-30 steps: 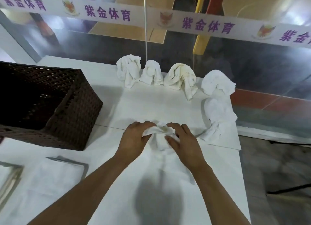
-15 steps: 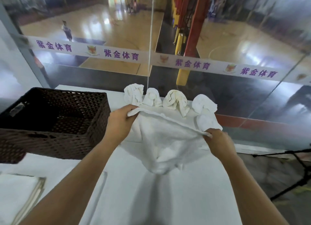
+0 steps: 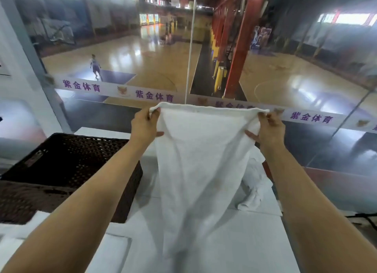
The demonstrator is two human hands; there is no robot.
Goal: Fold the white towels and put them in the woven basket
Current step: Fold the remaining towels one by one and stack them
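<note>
A white towel (image 3: 195,162) hangs spread in front of me, held up by its two top corners above the white table (image 3: 234,242). My left hand (image 3: 145,123) pinches the top left corner. My right hand (image 3: 269,127) pinches the top right corner. The towel's lower end droops to the table. The dark brown woven basket (image 3: 67,170) stands on the table to the left, under my left forearm. A crumpled white towel (image 3: 255,183) lies on the table to the right, partly hidden behind the hanging one.
A glass wall with a white banner (image 3: 114,91) runs just behind the table, a sports court beyond it. A folded white cloth (image 3: 114,250) lies at the near left of the table. The table's right edge drops to the floor.
Both hands have lifted the towel from the table and pulled its top edge apart and higher, so it now hangs taut. The view has tilted up; the towels at the back are now hidden.
</note>
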